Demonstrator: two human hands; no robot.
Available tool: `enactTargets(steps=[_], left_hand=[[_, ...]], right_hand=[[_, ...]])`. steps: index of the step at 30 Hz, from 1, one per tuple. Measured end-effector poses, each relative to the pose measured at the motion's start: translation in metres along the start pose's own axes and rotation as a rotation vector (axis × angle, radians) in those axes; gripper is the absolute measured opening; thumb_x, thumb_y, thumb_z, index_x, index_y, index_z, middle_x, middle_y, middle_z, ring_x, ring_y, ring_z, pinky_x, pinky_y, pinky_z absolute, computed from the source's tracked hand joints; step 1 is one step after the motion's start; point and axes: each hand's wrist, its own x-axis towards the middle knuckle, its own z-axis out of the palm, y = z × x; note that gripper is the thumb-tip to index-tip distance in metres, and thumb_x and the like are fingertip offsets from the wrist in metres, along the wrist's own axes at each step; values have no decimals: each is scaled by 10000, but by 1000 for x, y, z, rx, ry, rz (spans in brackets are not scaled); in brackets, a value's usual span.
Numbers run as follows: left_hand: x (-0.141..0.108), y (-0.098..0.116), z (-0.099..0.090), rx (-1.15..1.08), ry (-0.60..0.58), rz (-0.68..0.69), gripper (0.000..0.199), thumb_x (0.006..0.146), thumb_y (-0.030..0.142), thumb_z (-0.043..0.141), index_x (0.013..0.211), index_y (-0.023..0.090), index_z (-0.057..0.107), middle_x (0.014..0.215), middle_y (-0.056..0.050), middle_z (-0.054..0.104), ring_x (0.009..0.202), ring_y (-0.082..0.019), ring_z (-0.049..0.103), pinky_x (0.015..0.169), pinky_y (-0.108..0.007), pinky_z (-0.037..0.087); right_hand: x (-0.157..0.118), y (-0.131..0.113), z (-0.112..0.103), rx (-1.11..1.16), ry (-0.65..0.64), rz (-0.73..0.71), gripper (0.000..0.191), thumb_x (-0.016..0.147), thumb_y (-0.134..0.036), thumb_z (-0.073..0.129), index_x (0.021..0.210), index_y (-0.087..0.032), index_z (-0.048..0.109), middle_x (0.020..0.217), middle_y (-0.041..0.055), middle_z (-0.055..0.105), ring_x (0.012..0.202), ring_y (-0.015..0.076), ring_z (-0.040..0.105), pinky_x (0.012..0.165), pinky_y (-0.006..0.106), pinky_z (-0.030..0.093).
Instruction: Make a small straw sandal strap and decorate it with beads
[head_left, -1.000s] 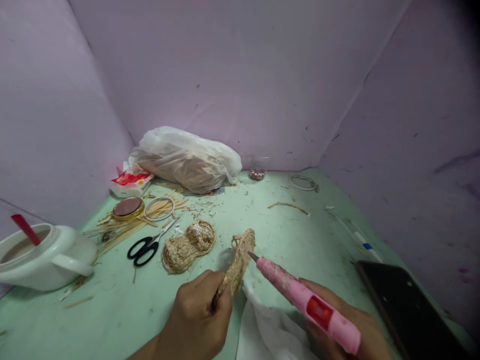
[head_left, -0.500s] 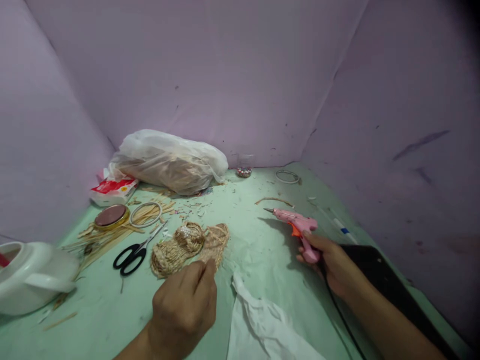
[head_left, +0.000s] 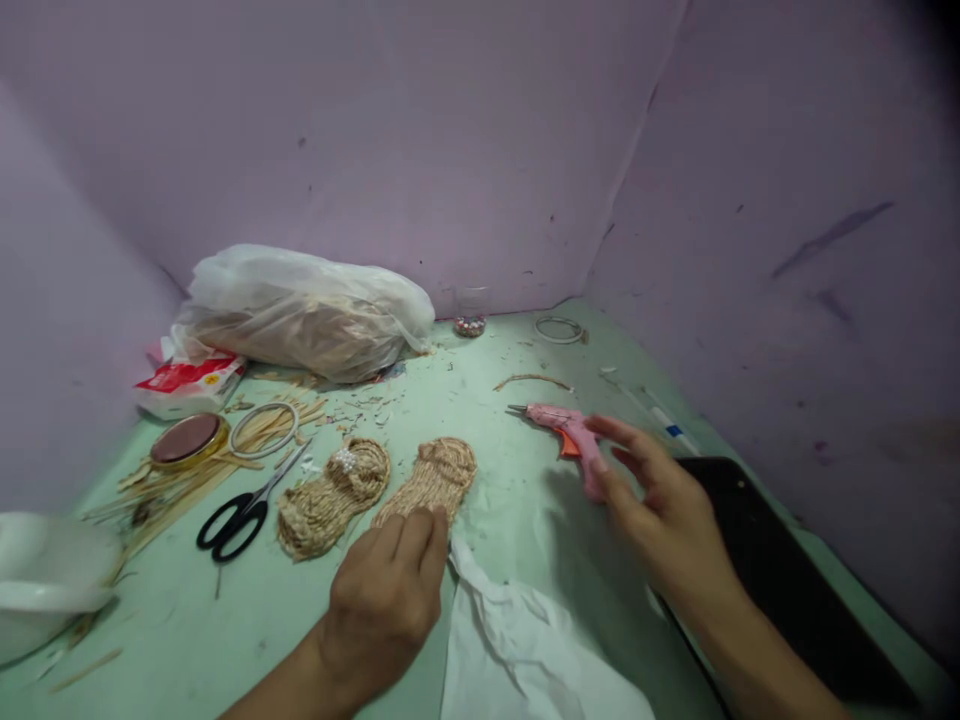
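My left hand [head_left: 394, 585] is closed with its fingers on the near end of a small woven straw slipper [head_left: 442, 470]. Beside it on the left lies a matching slipper [head_left: 326, 510], with a cluster of white beads [head_left: 345, 459] on its strap. A pink glue gun [head_left: 559, 420] with an orange trigger lies on the table, nozzle pointing left. My right hand [head_left: 660, 500] is open at the gun's handle, fingers spread; whether the thumb still touches it I cannot tell. Black-handled scissors [head_left: 244, 515] rest left of the slippers.
A white cloth [head_left: 517, 650] lies in front and a black flat device [head_left: 780, 560] at right. Straw strips [head_left: 187, 500], a round tin [head_left: 189, 440] and a white ring [head_left: 264, 430] are at left. Behind stand a plastic bag [head_left: 315, 310] and a bead jar [head_left: 470, 325].
My right hand has let go of the glue gun, which now lies on the table. My left hand has turned the slipper over, or laid it flat, away from the other one.
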Motion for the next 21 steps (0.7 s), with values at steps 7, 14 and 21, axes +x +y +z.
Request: enactTargets(steps=[7,14,21], left_hand=[[6,-3,-8,-284,-316,-191,389,661,15,463,997,122,627,948,-131,625,831,-258,559,647,-372,489],[15,-6,6,-449,-424,-263,457,701,15,409,1110,112,590,994,-131,607,889,-266,535,738,-432,454],[20,-7,9,-485,-541,-233,482,744,50,402,1179,192,553,1005,-92,592,885,-259,524,736,-437,415]], right_hand=[[-8,-14,24,-23,-274,-153,452,825,-103,376,1265,-204,402,1098,104,646,1030,219,590,855,429,463],[1,-8,57,-2,-466,-250,625,756,-2,364,1347,-180,267,1072,90,658,1091,213,543,946,453,412],[5,-3,68,-75,-497,-335,708,699,47,365,1367,-143,228,1058,106,649,1084,229,509,925,440,425]])
